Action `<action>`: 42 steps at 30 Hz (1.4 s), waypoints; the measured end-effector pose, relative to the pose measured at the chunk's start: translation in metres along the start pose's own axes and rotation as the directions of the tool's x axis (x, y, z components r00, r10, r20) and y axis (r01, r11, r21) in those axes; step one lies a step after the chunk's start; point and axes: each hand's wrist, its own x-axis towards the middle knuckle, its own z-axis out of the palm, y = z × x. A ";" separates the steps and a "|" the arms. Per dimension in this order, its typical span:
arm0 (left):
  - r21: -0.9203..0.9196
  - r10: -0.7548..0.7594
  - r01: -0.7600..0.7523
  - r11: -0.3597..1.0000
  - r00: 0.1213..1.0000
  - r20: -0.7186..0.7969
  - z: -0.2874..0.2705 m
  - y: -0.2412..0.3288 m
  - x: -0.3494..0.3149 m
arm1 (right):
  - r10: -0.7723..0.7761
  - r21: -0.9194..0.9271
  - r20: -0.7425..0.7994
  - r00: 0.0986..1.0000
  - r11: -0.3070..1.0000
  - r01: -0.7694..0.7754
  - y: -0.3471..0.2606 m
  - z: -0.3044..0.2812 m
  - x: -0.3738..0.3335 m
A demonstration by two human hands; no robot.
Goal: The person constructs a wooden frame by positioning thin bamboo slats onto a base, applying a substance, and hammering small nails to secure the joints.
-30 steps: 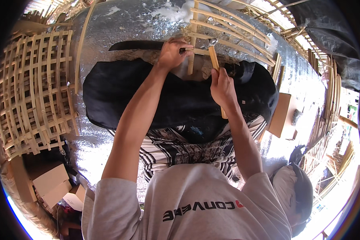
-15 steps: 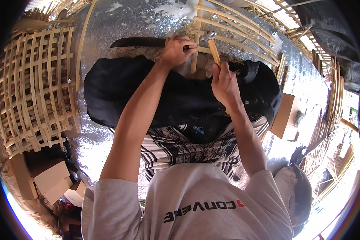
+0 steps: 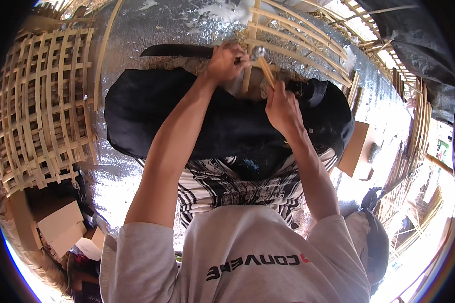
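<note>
My left hand [image 3: 226,64] is closed at the right end of a long dark curved machete [image 3: 179,50], its blade pointing left. A dark end shows by my thumb, and my fingers hide the handle. My right hand [image 3: 284,103] grips the wooden handle of a hammer [image 3: 267,69]. Its shiny metal head is over an upright strip of a bamboo slat frame [image 3: 298,39], just right of my left fingers. Whatever lies right under the head is hard to make out.
Black cloth [image 3: 227,123] covers my lap. A woven bamboo lattice [image 3: 40,106] stands at the left, above cardboard boxes [image 3: 60,227]. Another cardboard piece [image 3: 355,149] lies at the right, beside bundled bamboo strips [image 3: 422,116]. Silvery sheeting [image 3: 131,30] covers the floor.
The hammer head has moved slightly left and its handle leans more. My left hand and the machete have shifted a little to the right.
</note>
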 end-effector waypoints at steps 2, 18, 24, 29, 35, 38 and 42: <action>-0.010 -0.003 0.003 1.000 1.000 0.001 0.003 0.002 0.007 | 0.033 0.018 -0.067 0.997 0.999 -0.032 0.001 -0.010 -0.003; -0.002 0.027 -0.027 1.000 0.999 -0.043 0.004 -0.006 -0.002 | 0.082 0.265 -0.288 0.954 0.964 -0.003 -0.019 -0.020 -0.014; -0.051 0.051 -0.055 0.997 0.995 -0.083 0.005 -0.004 0.005 | 0.016 0.133 -0.153 0.988 0.991 0.004 0.004 0.009 -0.005; -0.044 0.059 -0.063 0.997 0.996 -0.074 0.007 -0.007 -0.001 | 0.145 0.282 -0.192 0.971 0.955 -0.086 -0.017 0.002 -0.017; 0.004 0.081 -0.081 0.997 0.989 -0.121 0.004 0.003 -0.001 | 0.054 0.138 -0.204 0.978 0.990 -0.025 -0.001 -0.006 -0.015; -0.109 0.032 -0.035 0.993 0.999 -0.035 0.000 -0.006 -0.001 | 0.134 0.257 -0.210 0.968 0.963 -0.077 -0.018 -0.009 -0.017; -0.089 0.084 -0.093 0.992 0.992 -0.097 0.002 -0.002 0.005 | 0.109 0.066 -0.020 0.994 0.992 -0.107 0.007 0.018 -0.007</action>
